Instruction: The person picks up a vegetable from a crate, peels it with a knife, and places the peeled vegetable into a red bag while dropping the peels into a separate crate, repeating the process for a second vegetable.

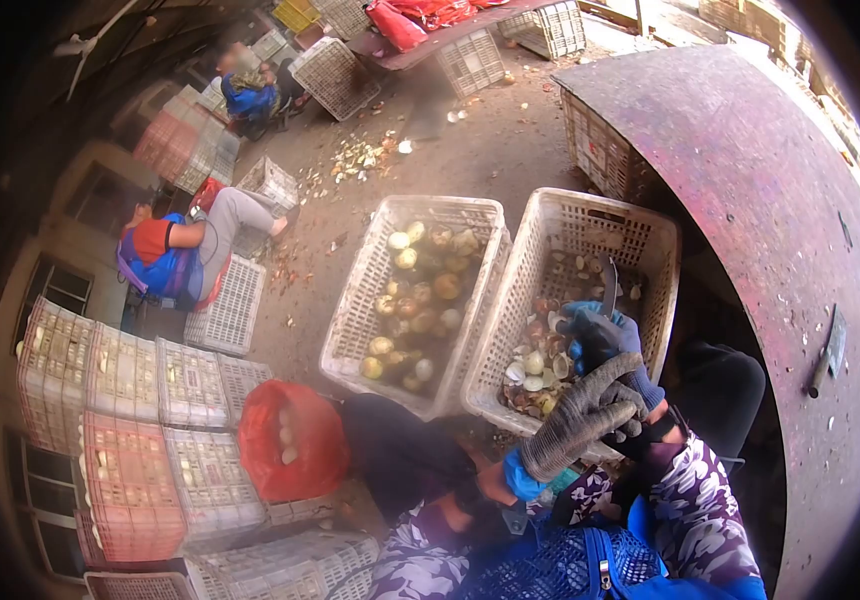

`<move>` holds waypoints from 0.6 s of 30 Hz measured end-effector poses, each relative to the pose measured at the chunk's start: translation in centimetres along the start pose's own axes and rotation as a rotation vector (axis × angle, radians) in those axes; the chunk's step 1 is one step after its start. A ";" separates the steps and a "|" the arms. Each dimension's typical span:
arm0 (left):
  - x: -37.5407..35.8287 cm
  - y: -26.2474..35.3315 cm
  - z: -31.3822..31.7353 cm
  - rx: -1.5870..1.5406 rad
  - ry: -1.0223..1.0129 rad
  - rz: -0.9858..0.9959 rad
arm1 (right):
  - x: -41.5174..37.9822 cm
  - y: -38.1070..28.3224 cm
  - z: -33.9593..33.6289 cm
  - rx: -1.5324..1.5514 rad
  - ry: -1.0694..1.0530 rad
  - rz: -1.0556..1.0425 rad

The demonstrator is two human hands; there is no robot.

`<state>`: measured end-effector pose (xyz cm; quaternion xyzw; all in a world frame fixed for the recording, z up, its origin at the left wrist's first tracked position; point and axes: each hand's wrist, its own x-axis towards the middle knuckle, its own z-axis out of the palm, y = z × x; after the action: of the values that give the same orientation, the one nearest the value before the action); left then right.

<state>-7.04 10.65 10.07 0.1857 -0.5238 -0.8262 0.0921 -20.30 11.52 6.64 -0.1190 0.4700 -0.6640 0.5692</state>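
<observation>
My right hand (605, 340), in a blue and dark glove, is closed round a knife (610, 285) whose blade points up and away from me. It is over the right-hand plastic crate (665, 255), which holds onion skins and pale onion pieces (533, 365). My left hand (575, 420), in a grey knit glove with a blue cuff, lies close against the right wrist. Its fingers are partly stretched and apart, with nothing visible in them. Beside it, the left-hand crate (350, 290) holds several round, pale and brownish onions (405, 258).
A red bag (290, 440) with pale onions stands left of my knee. Stacked crates (130, 470) line the left side. Two people (165, 250) (250, 90) sit farther off. Another knife (828, 350) lies on the tabletop (730, 150) at right. Scraps litter the floor (360, 155).
</observation>
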 end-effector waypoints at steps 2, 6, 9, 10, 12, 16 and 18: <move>0.0 -0.2 0.1 -0.021 0.001 0.005 | 0.2 0.0 -0.1 -0.028 0.008 0.015; 1.4 -0.3 0.2 0.124 0.026 0.083 | -0.3 0.1 -0.3 -0.113 -0.060 -0.136; 4.0 6.4 2.6 0.063 -0.030 0.197 | -0.4 0.2 -0.2 -0.128 -0.056 -0.125; 5.1 9.5 4.0 0.126 -0.071 0.311 | -0.3 0.2 -0.1 -0.131 -0.050 -0.126; 5.8 11.7 4.9 0.176 -0.147 0.418 | -0.5 0.3 -0.1 -0.127 -0.040 -0.123; 4.0 8.2 3.7 0.070 -0.211 0.365 | -0.9 0.7 -0.7 -0.114 -0.025 -0.125; 3.0 4.6 0.9 0.121 -0.126 0.234 | -0.8 0.6 -1.4 -0.112 -0.010 -0.152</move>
<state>-10.35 8.43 13.90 0.0764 -0.5954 -0.7868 0.1433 -20.61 12.98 5.74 -0.1894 0.4934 -0.6774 0.5117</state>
